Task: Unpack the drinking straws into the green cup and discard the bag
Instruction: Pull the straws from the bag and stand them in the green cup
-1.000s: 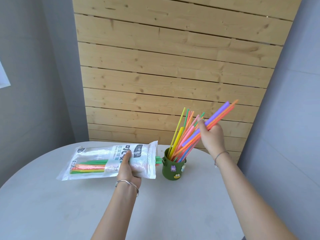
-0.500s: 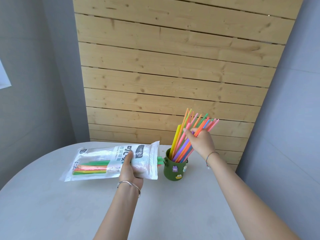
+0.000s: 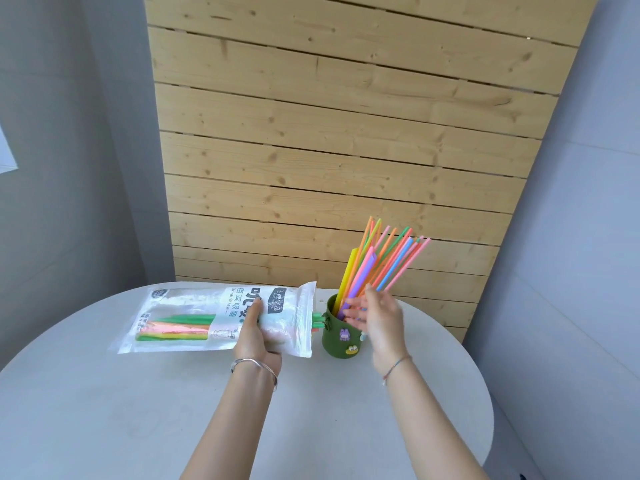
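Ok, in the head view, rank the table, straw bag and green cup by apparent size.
Largest: table.
Then the straw bag.
Smallest: green cup.
The gaps are plain, so nearness changes nothing.

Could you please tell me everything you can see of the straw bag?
The bag is a flat pouch of glossy translucent plastic with a white panel printed with black characters and the words Drink Straw. It lies lengthwise, its open mouth close beside the green cup. Green, pink, orange and yellow straws lie inside, and green tips poke out of the mouth. The left hand grips it near the mouth end, thumb on top. Whether it rests on the table cannot be told.
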